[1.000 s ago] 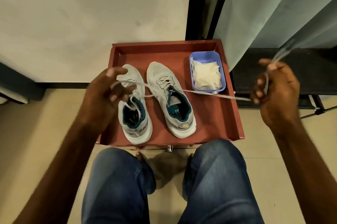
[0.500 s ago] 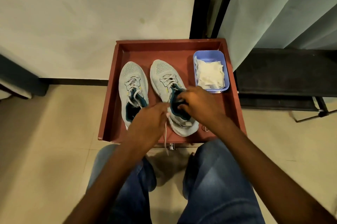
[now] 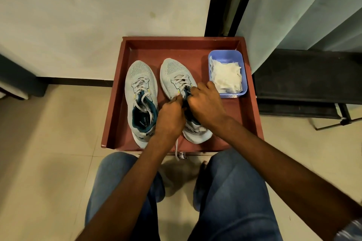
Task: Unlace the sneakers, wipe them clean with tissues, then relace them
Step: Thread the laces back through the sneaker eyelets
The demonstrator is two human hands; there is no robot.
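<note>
Both hands curled at the lace eyelets of the right-hand grey mesh sneaker with teal lining (image 3: 177, 76): left hand (image 3: 170, 117) pinches the white flat shoelace (image 3: 176, 149), whose tail hangs over the near edge of the red-brown wooden tray (image 3: 115, 123); right hand (image 3: 205, 103) fingers closed, grip hidden. Second grey sneaker (image 3: 141, 91) just beside it toward the tray's left edge. Blue plastic basket (image 3: 227, 53) of white tissues (image 3: 226, 77) in the far right corner.

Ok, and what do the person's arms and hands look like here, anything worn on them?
Both forearms are bare as far as the frame shows. The left hand and right hand have no gloves, and no rings or watch are visible. A blurred scrap of light fabric, possibly a sleeve, shows at the bottom right corner. Blue jeans cover the legs.
</note>
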